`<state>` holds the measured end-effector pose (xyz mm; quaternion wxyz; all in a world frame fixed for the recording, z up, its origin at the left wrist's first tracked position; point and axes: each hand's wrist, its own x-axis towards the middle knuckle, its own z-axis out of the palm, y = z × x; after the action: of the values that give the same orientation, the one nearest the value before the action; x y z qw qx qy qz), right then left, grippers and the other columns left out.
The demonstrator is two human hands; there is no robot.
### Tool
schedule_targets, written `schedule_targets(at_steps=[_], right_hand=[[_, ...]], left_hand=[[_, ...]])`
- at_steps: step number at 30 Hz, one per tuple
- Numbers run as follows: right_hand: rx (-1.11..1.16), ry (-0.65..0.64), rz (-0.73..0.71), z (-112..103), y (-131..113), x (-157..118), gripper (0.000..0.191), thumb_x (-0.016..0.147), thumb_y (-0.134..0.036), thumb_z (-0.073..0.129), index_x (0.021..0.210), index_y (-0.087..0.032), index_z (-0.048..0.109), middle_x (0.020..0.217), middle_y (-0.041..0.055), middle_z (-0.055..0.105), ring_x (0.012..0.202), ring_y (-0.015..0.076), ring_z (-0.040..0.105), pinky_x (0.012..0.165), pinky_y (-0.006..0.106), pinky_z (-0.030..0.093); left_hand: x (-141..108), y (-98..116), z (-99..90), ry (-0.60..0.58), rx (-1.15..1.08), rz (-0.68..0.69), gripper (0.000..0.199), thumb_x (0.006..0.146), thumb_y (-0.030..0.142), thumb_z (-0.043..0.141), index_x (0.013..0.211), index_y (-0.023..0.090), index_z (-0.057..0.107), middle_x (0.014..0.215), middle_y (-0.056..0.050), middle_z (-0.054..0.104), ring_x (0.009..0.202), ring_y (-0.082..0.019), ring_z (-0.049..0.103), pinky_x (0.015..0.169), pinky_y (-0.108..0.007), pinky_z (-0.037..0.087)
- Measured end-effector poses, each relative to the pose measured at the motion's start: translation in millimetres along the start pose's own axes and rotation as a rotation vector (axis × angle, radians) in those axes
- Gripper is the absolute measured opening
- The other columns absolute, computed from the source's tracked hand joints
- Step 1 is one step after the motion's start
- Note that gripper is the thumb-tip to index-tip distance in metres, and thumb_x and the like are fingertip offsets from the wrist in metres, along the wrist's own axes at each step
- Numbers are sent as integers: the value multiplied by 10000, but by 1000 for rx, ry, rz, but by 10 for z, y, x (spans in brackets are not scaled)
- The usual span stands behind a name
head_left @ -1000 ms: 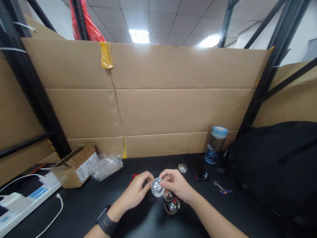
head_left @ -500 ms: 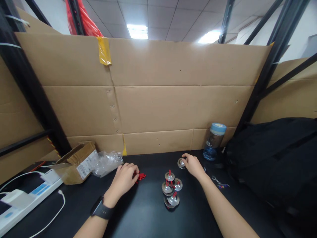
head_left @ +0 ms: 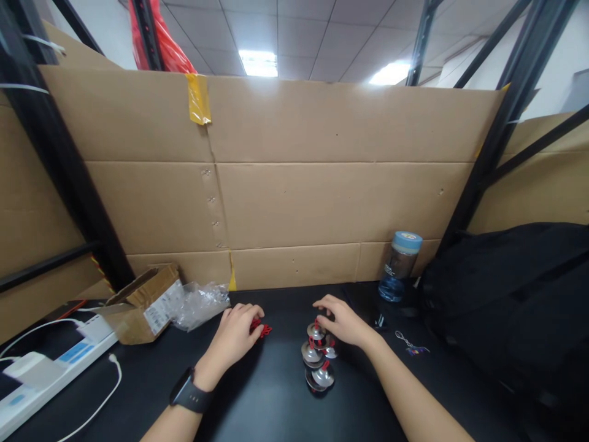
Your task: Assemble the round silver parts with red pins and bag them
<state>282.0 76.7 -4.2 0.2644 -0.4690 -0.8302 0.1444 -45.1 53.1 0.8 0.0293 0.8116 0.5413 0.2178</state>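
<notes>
Several small metal cymbals with red cord loops (head_left: 313, 355) are piled on the black table in front of me. My right hand (head_left: 343, 320) is over the top of the pile. Its thumb and forefinger are apart, and the thumb tip is at the red loop of the uppermost cymbal (head_left: 316, 333). It blocks the view of the spot behind it. To the left, my left hand (head_left: 237, 330) rests on the table with its fingers curled around a bundle of red cord (head_left: 265, 331), part of which sticks out past the thumb. A dark watch (head_left: 191, 393) is on the left wrist.
At left lie an opened cardboard box (head_left: 147, 307), a clear plastic bag (head_left: 200, 304) and a white power strip (head_left: 55, 374) with cables. At right are a blue-lidded bottle (head_left: 399, 267), a small charm on a string (head_left: 414, 348) and a black backpack (head_left: 510, 294). Cardboard (head_left: 294, 205) walls off the back.
My right hand has moved left from a single cymbal to the top of the pile. That single cymbal no longer shows. My left hand stays at the red cord.
</notes>
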Motion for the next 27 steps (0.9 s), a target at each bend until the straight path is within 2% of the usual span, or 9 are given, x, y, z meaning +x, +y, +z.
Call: schedule_targets(at_steps=[2, 5, 13, 17, 20, 24, 27], right_hand=[[34, -65, -42, 45, -80, -7, 245, 875, -293, 677, 1103, -223, 735, 989, 43, 679, 828, 169, 633, 776, 273, 482], [36, -99, -42, 100, -130, -18, 136, 864, -236, 675, 967, -211, 760, 917, 34, 681, 819, 165, 637, 754, 257, 472], [55, -190, 24, 90, -63, -33, 81, 862, -217, 664, 858, -189, 740, 843, 28, 667, 717, 143, 620, 655, 231, 436], [51, -157, 25, 24, -119, -34, 100, 889, -231, 652, 812, -184, 696, 791, 16, 664, 708, 147, 600, 659, 241, 414], [114, -61, 33, -13, -241, -26, 144, 939, -279, 614, 844, -188, 674, 781, 12, 674, 721, 154, 590, 670, 252, 407], [421, 16, 5, 76, -508, -35, 231, 989, -381, 559, 888, -186, 630, 804, 14, 676, 699, 147, 590, 648, 249, 421], [610, 23, -9, 242, -692, -66, 252, 987, -421, 567, 905, -188, 616, 802, 15, 666, 723, 154, 607, 673, 255, 451]], left_hand=[[-2, 11, 1, 1, -3, 6, 84, 894, 266, 622, 975, 267, 644, 967, -6, 681, 985, -224, 573, 839, -337, 322], [-8, 35, 6, -6, -9, 19, 63, 899, 264, 615, 954, 271, 646, 960, -3, 677, 985, -223, 568, 835, -334, 317], [-12, 89, 0, -16, -28, 35, 47, 901, 258, 605, 927, 265, 644, 955, -7, 680, 978, -227, 565, 833, -340, 316], [-15, 109, -7, -20, -54, 43, 51, 909, 258, 601, 918, 260, 651, 951, -12, 684, 980, -232, 568, 850, -354, 333], [-31, 183, -8, -43, -134, 78, 124, 966, 284, 536, 956, 268, 659, 980, -13, 689, 994, -227, 579, 878, -363, 359], [-66, 391, -7, -66, -348, 153, 236, 1039, 323, 418, 1117, 288, 638, 1097, -24, 688, 1043, -208, 597, 921, -345, 404], [-93, 547, 1, -47, -449, 185, 206, 1036, 340, 446, 1101, 266, 627, 1078, -35, 682, 1013, -204, 604, 918, -330, 428]])
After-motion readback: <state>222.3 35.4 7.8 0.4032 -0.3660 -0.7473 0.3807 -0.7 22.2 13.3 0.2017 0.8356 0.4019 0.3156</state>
